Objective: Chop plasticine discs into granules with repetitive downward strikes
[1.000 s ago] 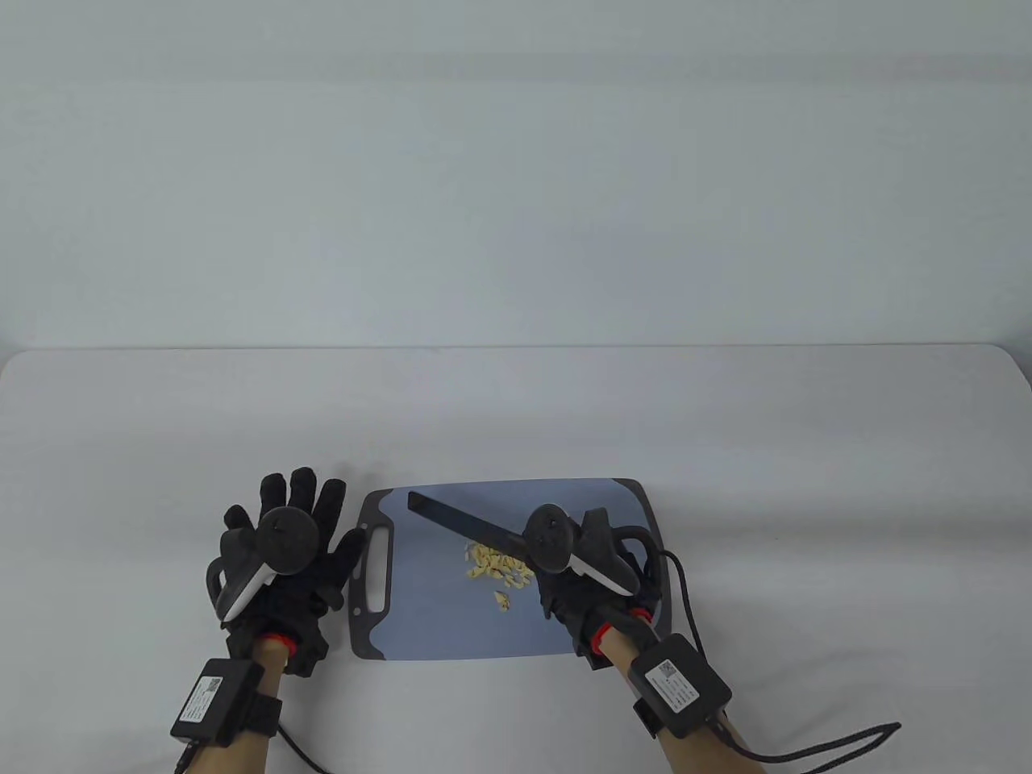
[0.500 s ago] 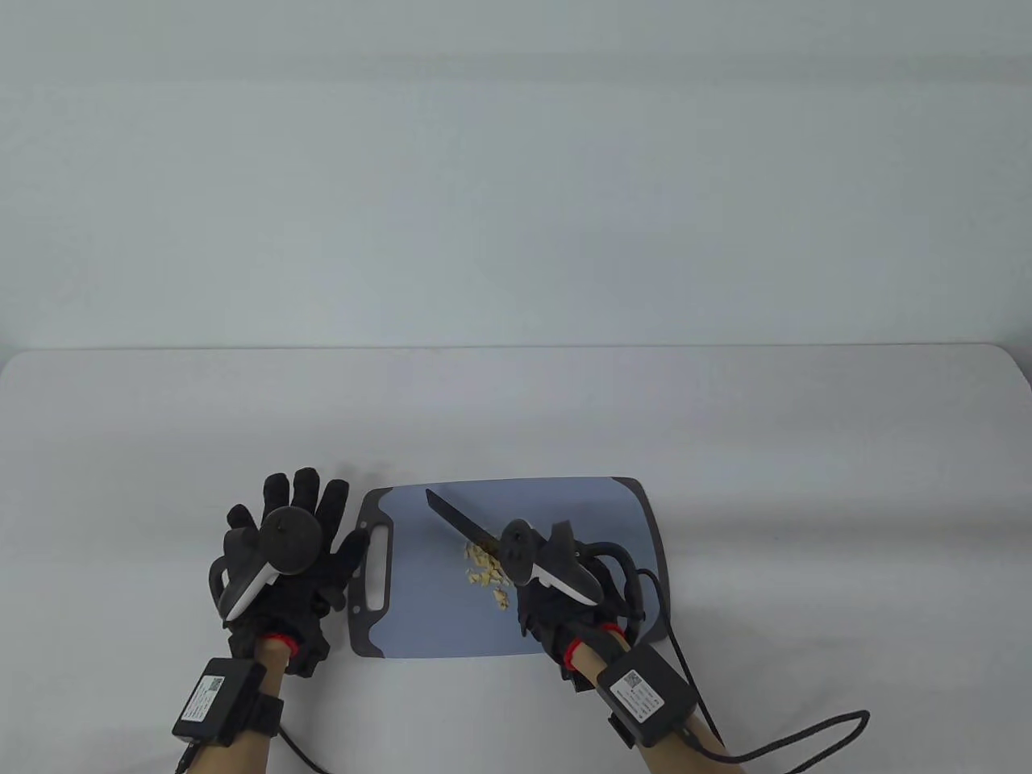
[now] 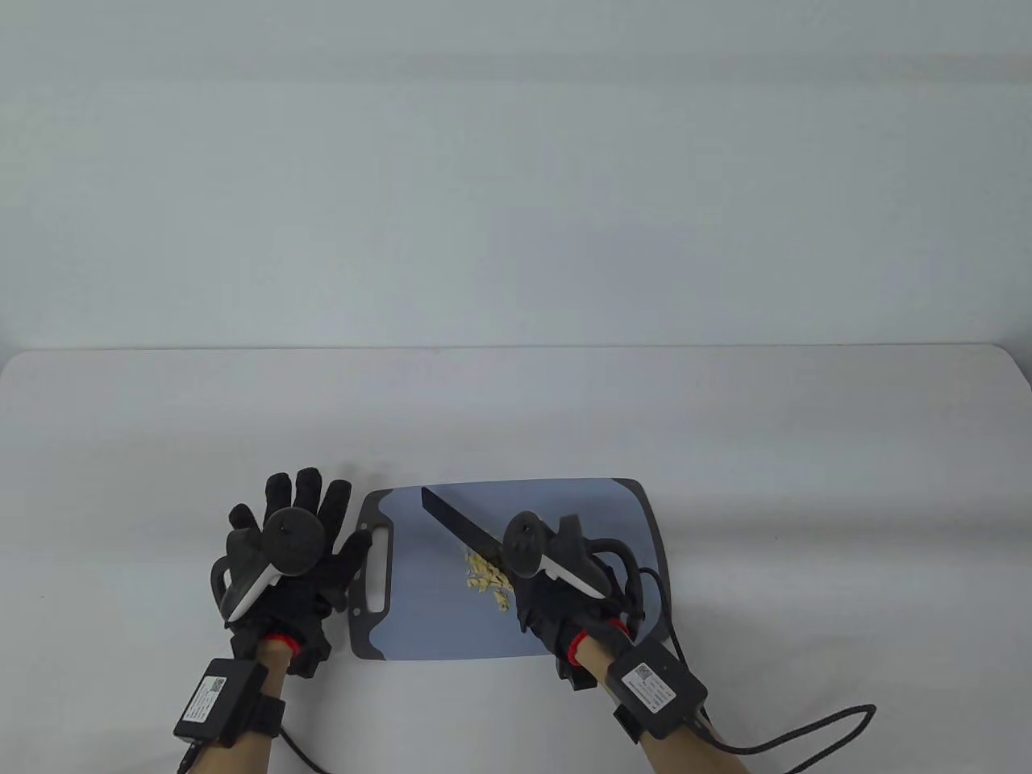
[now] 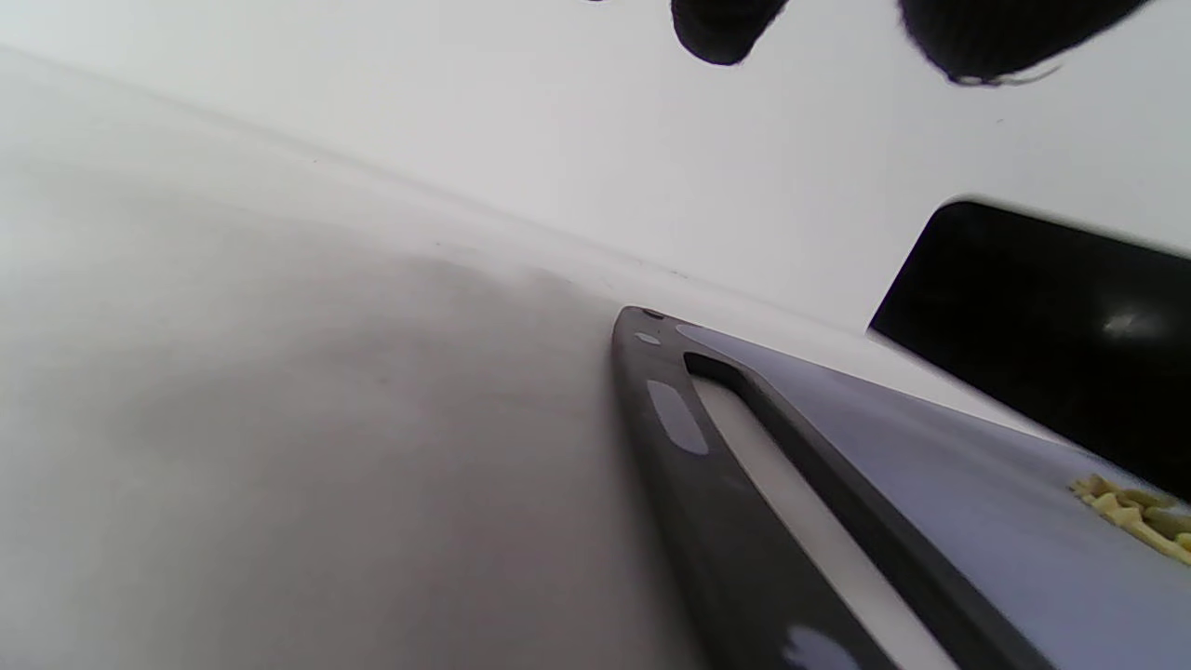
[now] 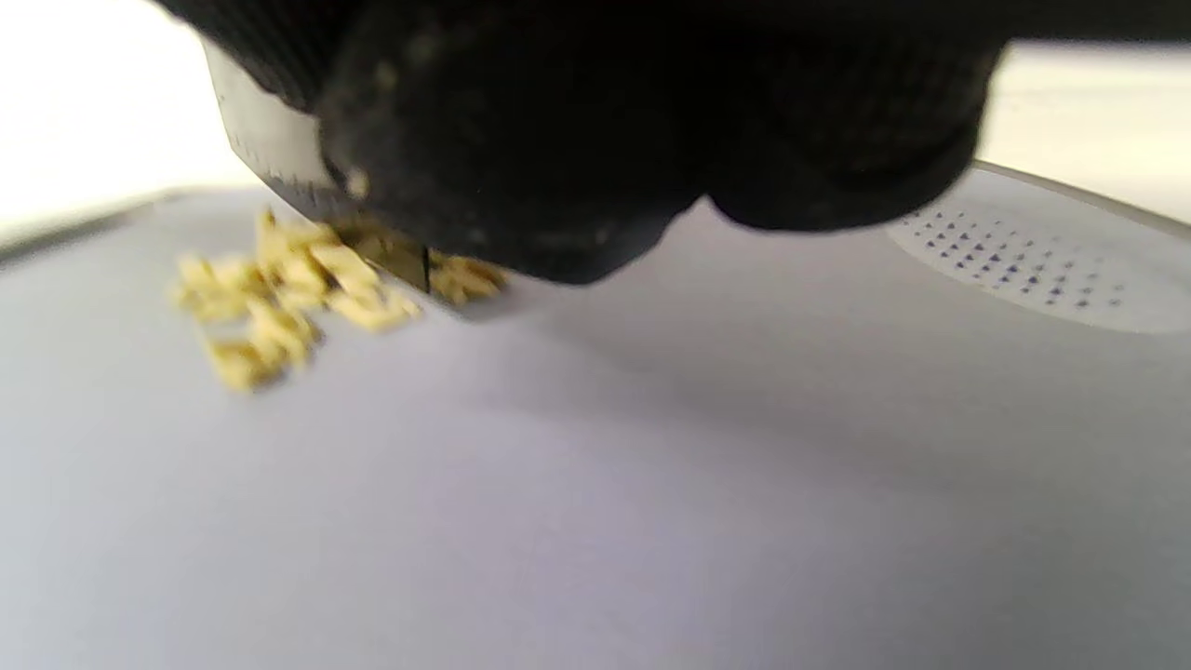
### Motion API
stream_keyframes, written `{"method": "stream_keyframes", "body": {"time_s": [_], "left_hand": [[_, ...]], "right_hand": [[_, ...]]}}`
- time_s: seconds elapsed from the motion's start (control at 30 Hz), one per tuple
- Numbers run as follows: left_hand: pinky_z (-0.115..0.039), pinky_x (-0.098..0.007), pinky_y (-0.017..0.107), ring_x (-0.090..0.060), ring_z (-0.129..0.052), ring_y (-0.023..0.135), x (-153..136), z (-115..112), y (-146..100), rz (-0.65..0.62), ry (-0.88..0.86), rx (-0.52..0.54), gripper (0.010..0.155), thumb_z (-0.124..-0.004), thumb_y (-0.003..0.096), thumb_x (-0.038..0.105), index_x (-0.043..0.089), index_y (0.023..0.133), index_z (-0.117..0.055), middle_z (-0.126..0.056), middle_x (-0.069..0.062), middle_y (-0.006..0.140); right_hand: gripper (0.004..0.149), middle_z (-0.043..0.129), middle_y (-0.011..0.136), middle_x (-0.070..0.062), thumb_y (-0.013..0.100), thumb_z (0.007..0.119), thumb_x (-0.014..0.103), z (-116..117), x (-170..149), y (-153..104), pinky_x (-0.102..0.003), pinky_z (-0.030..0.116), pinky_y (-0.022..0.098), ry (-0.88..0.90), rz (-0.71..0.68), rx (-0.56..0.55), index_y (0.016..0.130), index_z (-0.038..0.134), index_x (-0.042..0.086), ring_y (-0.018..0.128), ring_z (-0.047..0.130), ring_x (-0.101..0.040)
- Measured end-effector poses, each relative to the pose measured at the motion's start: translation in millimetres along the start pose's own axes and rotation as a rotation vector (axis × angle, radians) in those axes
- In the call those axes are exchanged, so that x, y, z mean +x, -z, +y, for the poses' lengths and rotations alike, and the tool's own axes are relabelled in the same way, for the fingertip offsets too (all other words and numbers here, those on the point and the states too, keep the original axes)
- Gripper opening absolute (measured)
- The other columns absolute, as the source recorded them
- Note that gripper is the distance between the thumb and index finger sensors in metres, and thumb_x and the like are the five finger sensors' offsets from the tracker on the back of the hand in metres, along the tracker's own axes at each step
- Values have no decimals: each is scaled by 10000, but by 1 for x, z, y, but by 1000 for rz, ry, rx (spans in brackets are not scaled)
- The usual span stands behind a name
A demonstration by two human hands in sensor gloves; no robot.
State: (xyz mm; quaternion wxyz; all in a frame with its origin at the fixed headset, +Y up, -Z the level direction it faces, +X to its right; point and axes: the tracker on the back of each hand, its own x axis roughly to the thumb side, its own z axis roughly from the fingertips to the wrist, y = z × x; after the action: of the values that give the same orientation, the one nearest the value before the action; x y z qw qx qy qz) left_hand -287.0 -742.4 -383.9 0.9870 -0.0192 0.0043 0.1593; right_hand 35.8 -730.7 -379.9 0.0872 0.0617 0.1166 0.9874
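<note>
On the cutting board (image 3: 564,500), centre-near: yellow plasticine pieces (image 3: 486,574), already small; finer chopping likely remains. Right hand (image 3: 556,597) grips knife (image 3: 461,524) above them. Left hand (image 3: 282,556) flat, fingers spread, on table left of the board.

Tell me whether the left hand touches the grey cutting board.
Touching: in the table view, the left hand's thumb lies on the cutting board's dark handle end.
</note>
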Motion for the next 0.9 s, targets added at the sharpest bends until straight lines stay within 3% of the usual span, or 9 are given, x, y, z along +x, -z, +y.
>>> {"method": "stream_keyframes", "body": {"time_s": [0.13, 0.33, 0.47, 0.63, 0.77, 0.9], "left_hand": [[-111, -718, 759, -290, -140, 1210, 0, 0, 0, 1, 4, -1, 821, -579, 384, 812, 500, 1117, -377, -225, 112, 1236], [-117, -718, 760, -292, -142, 1212, 1, -1, 0, -4, 13, 0, 838, -576, 375, 834, 503, 1119, -379, -223, 113, 1238], [-120, -719, 760, -295, -145, 1212, 1, -1, 0, -5, 14, 4, 843, -576, 373, 838, 501, 1120, -381, -226, 112, 1238], [-118, -719, 760, -295, -145, 1211, 0, -1, 0, -1, 10, 7, 835, -578, 377, 831, 500, 1119, -384, -227, 110, 1238], [-118, -718, 760, -293, -143, 1211, 1, -2, 1, -4, 17, 2, 831, -577, 379, 827, 500, 1118, -383, -227, 111, 1237], [-117, -718, 760, -292, -143, 1211, 1, -1, 0, -5, 16, 2, 829, -577, 380, 824, 500, 1117, -383, -227, 112, 1237]], "right_hand": [[459, 987, 557, 100, 462, 709, 478, -8, -3, -1, -383, 920, 249, -78, 44, -15, 866, 788, 276, 224, 1023, -53], [464, 966, 558, 103, 467, 695, 467, 10, 0, 4, -390, 919, 233, -146, 76, 32, 871, 775, 253, 220, 1019, -46], [469, 961, 558, 104, 461, 694, 463, 16, 5, 6, -394, 919, 237, -180, 53, -34, 871, 770, 248, 221, 1019, -49], [465, 966, 568, 87, 466, 702, 459, 6, 1, 7, -404, 917, 247, -144, 78, 91, 873, 780, 248, 228, 1027, -65], [468, 973, 555, 98, 453, 704, 459, 17, 6, 7, -410, 916, 251, -144, 42, -57, 861, 789, 247, 227, 1026, -75], [452, 996, 548, 98, 454, 718, 481, 6, 4, 6, -386, 924, 252, -133, 26, -1, 849, 819, 285, 220, 1032, -61]]}}
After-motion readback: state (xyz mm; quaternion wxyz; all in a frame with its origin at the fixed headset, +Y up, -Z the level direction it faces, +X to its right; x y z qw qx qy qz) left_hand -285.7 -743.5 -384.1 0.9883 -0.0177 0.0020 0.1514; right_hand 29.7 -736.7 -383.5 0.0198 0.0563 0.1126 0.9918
